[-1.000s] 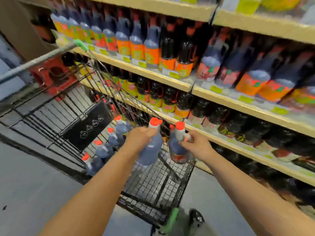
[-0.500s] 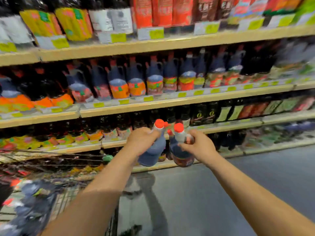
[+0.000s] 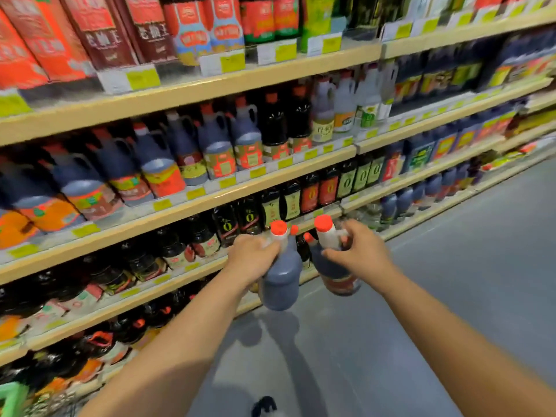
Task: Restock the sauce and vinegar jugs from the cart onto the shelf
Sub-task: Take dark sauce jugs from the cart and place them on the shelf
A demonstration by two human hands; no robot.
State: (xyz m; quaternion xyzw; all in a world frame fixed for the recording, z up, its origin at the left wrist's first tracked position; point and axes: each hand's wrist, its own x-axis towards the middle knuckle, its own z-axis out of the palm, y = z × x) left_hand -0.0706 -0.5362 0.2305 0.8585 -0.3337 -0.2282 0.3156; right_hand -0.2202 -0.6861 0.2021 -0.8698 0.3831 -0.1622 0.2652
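My left hand (image 3: 254,254) grips the handle of a dark sauce jug (image 3: 282,281) with a red-orange cap. My right hand (image 3: 359,251) holds a second dark jug (image 3: 337,273) by its handle; this one shows a red label near its base. More red caps show between the two, so each hand may hold more than one jug; I cannot tell. Both jugs hang upright in the air above the grey floor, in front of the lower shelves (image 3: 192,206). The cart is almost out of view; only a green corner (image 3: 10,397) shows at the bottom left.
Wooden shelves full of dark sauce and vinegar jugs and bottles run along the left and recede to the right. Yellow price tags (image 3: 195,192) line the shelf edges. Grey aisle floor (image 3: 451,266) spreads out on the right. A dark shoe tip (image 3: 264,406) shows at the bottom.
My view has swung right, from the cart to the shelves and down the aisle. Both hands have lifted the jugs out of the cart and carried them along, still gripped.
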